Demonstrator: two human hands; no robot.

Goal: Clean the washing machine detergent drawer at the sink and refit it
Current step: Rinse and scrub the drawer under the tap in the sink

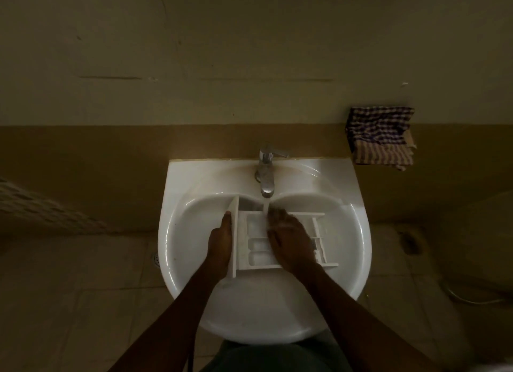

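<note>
A white detergent drawer [256, 248] with several compartments lies across the basin of a white sink [194, 288]. Its front panel points left and stands upright. My left hand [220, 242] holds that front panel, thumb along its outer face. My right hand [287, 238] lies flat over the middle of the drawer, fingers inside a compartment under the water. The chrome tap [266, 171] runs a stream of water onto the drawer's far compartment by my right fingertips. The room is dim.
A checked cloth [381, 137] hangs on the wall at the right of the sink. A floor drain [156, 258] shows on the tiles at the left. A pale bulky object and a white hose [472, 299] sit at the right edge.
</note>
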